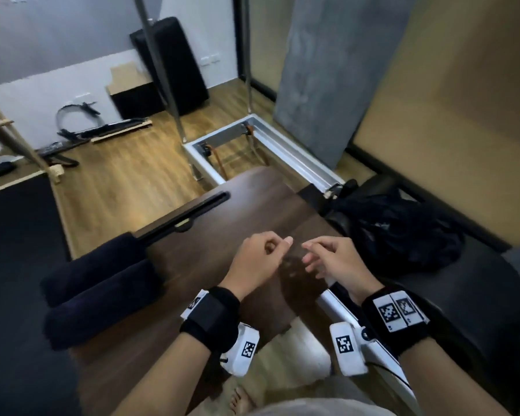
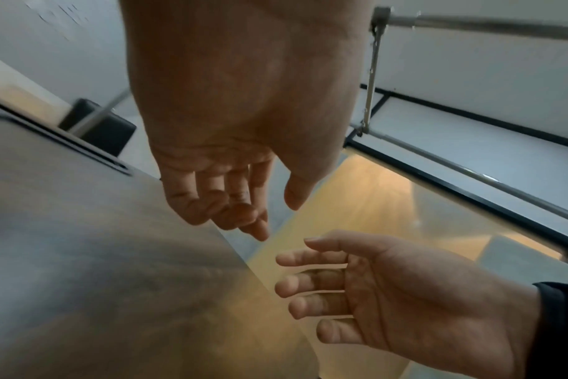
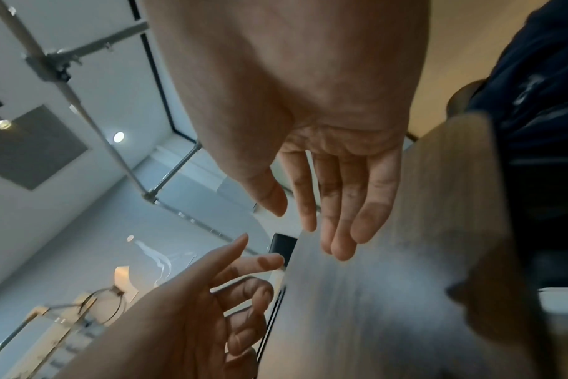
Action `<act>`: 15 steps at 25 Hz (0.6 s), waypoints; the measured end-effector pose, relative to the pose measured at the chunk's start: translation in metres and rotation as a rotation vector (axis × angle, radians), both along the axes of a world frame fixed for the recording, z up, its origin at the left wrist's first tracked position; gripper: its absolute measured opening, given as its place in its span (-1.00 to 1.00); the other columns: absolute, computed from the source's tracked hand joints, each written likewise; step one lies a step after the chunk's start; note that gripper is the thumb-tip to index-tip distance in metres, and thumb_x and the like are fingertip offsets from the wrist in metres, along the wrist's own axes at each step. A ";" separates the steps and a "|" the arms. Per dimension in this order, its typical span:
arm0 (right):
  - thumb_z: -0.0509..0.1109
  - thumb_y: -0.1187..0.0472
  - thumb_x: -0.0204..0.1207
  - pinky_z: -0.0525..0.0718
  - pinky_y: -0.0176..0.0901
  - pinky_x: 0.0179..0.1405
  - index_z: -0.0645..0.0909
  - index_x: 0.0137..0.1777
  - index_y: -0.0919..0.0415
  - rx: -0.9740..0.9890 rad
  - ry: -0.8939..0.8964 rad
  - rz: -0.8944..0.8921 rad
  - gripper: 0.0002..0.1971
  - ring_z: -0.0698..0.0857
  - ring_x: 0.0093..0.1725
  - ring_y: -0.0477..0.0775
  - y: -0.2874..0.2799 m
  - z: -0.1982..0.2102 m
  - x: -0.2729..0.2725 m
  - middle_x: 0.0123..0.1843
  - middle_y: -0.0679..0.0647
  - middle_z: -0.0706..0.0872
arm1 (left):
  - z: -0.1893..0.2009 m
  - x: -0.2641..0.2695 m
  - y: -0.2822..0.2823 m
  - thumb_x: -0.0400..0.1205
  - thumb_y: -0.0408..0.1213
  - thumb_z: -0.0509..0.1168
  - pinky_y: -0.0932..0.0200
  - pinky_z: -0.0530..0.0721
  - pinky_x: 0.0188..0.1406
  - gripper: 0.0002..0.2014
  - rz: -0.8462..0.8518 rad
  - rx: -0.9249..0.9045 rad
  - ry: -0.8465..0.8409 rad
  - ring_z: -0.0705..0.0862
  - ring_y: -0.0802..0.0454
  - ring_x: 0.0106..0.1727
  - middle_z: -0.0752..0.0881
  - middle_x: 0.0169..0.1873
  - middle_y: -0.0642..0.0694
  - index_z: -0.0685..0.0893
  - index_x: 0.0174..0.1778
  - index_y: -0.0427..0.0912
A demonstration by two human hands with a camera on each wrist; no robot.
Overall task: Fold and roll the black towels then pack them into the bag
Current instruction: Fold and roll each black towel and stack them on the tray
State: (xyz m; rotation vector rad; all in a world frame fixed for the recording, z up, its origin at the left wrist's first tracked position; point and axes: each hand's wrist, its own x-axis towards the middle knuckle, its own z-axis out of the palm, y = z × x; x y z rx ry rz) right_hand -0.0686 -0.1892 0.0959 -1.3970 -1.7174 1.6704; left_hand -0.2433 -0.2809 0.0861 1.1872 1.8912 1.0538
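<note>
While two rolled black towels (image 1: 99, 291) lie side by side at the desk's (image 1: 252, 202) edge, well left of the left hand (image 1: 257, 259), both hands hover palm-down over the bare wood, fingertips nearly meeting. The left grip is loose, its fingers (image 2: 211, 202) lightly curled and holding nothing. The right hand (image 1: 335, 261) has a wide, relaxed grip, fingers (image 2: 312, 279) spread and empty. To its right, off the desk, the crumpled black bag (image 1: 403, 232) sits on a dark padded surface.

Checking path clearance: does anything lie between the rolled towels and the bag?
Nothing rests on the table between the rolled towels and the bag; only the empty left hand and right hand hover there.
</note>
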 end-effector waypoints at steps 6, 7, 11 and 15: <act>0.39 0.13 0.74 0.72 -0.12 -0.30 0.83 0.06 0.14 -0.057 -0.012 -0.147 -0.81 0.85 -0.25 0.14 0.096 -0.025 0.117 -0.17 0.19 0.88 | -0.027 0.103 0.135 0.58 0.36 0.35 -0.09 0.76 -0.18 -0.67 -0.146 -0.079 -0.073 0.71 0.14 -0.39 0.78 -0.39 0.01 0.76 -0.14 0.20; 0.38 0.13 0.74 0.73 -0.11 -0.31 0.83 0.05 0.13 -0.066 -0.026 -0.175 -0.81 0.87 -0.23 0.17 0.116 -0.033 0.137 -0.18 0.17 0.88 | -0.031 0.122 0.158 0.58 0.34 0.36 -0.09 0.78 -0.15 -0.71 -0.161 -0.092 -0.085 0.72 0.14 -0.38 0.78 -0.38 0.01 0.76 -0.11 0.22; 0.39 0.20 0.72 0.67 -0.13 -0.42 0.82 0.01 0.21 -0.132 -0.092 -0.300 -0.82 0.80 -0.30 0.22 0.193 -0.074 0.199 -0.18 0.28 0.87 | -0.044 0.181 0.233 0.71 0.15 0.41 0.04 0.77 -0.15 -0.80 -0.178 -0.158 -0.096 0.77 0.09 -0.35 0.81 -0.21 -0.08 0.74 0.07 0.14; 0.39 0.24 0.72 0.73 -0.02 -0.35 0.78 0.05 0.29 -0.184 -0.250 -0.339 -0.84 0.77 -0.29 0.22 0.270 -0.123 0.235 -0.08 0.39 0.86 | -0.058 0.218 0.289 0.79 0.00 0.39 0.35 0.58 -0.49 -0.83 -0.121 -0.247 -0.148 0.77 0.09 -0.37 0.81 -0.10 -0.19 0.74 0.17 0.02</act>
